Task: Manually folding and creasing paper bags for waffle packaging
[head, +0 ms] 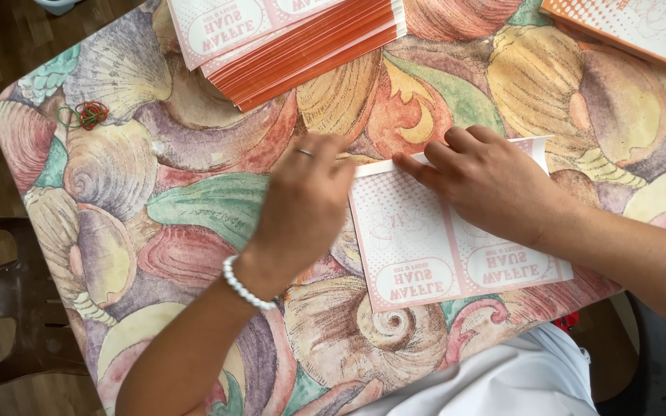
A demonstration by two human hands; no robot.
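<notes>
Thin, limp sheet [425, 246] flat on counter [194, 200]: right hand [487, 181] presses its 12 o'clock fold with fingers together; left hand [302, 204], fingers curled, steadies the 9 o'clock edge.

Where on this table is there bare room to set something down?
The widest bare patch is the left half of the table, between the rubber bands and the left hand. A smaller patch lies between the two stacks. It is crowded around the printed sheet under the right hand and by the orange stack.

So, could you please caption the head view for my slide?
Both hands, left and right, press a printed paper sheet flat on a shell-patterned tablecloth.
</notes>
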